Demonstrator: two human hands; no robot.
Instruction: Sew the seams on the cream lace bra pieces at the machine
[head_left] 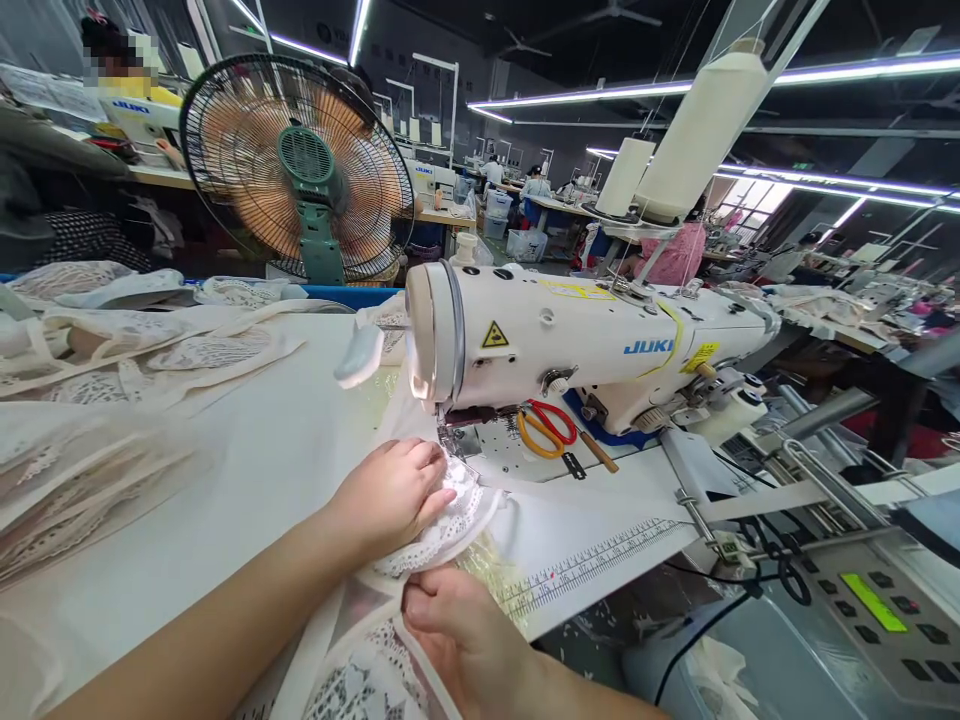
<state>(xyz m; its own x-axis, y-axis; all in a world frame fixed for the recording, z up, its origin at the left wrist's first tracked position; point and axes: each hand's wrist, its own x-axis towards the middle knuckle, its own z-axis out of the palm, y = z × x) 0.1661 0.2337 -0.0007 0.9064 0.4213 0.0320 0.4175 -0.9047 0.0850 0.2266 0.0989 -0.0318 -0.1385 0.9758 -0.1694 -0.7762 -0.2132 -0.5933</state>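
Lace (463, 515) runs lengthwise toward the sewing machine (555, 325), left hand (394, 492) resting loosely open on it, right hand (466, 625) pinching its edge.

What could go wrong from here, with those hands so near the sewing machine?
Possibly three things. The left hand presses the lace fabric close to the needle area, so a fingertip might get caught. The right hand grips fabric too; uneven pulling could pucker it. Scissors and what looks like a razor blade lie nearby and might nick something.
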